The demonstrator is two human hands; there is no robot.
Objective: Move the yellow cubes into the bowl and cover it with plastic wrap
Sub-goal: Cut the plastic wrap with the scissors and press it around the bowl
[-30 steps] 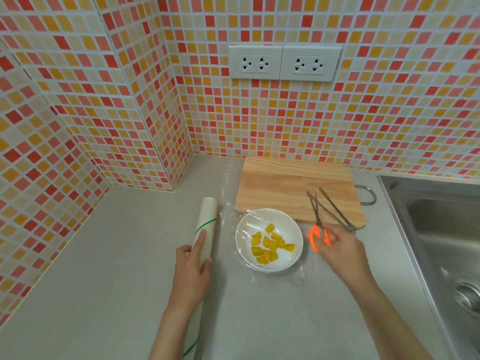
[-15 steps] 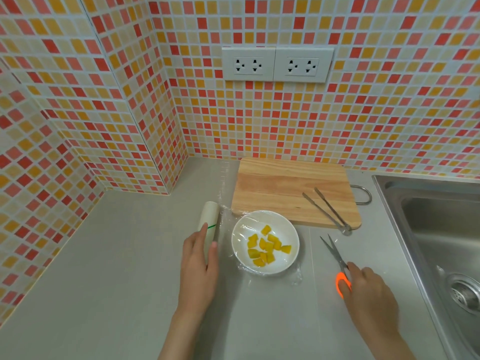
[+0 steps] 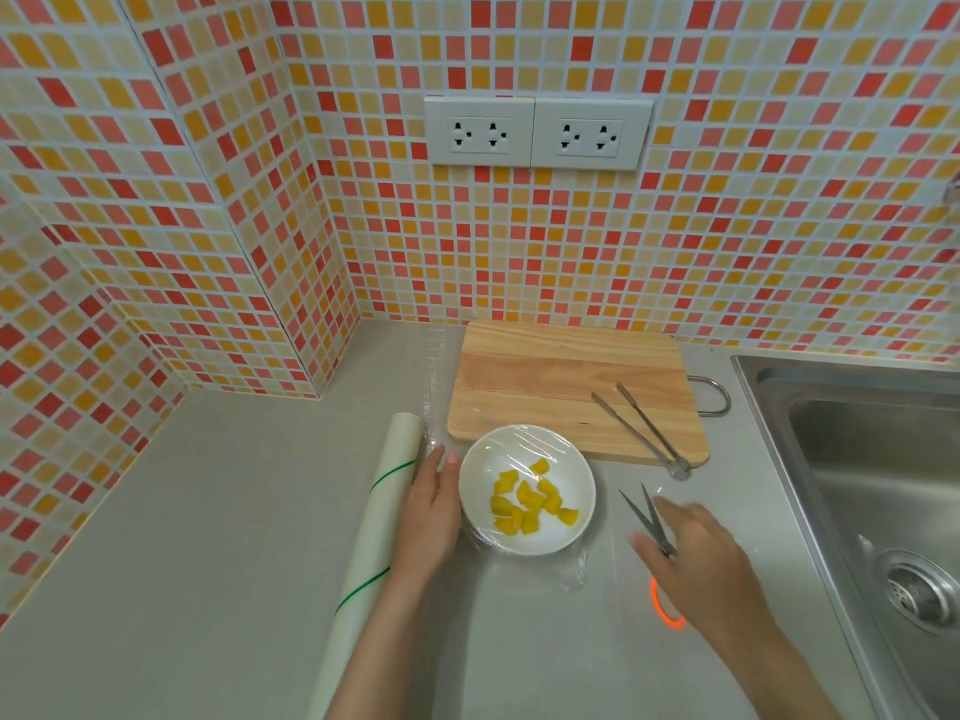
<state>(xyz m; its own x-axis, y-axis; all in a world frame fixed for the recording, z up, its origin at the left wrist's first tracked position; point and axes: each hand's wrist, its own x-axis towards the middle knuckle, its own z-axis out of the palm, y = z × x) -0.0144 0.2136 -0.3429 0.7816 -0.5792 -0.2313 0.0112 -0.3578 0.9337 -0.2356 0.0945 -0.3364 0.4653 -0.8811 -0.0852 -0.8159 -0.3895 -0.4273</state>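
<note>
Since the earlier frame, left hand (image 3: pixel 428 517) has left the roll (image 3: pixel 382 517), flat against the film-covered bowl (image 3: pixel 527 490) of yellow cubes (image 3: pixel 527 504); right hand (image 3: pixel 696 556), spread, has released the scissors (image 3: pixel 655 537) beneath it; tucking likely remains.

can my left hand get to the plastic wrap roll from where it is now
Probably yes. The left hand lies flat between the plastic wrap roll and the bowl, right beside the roll, and nothing shows between them.
</note>
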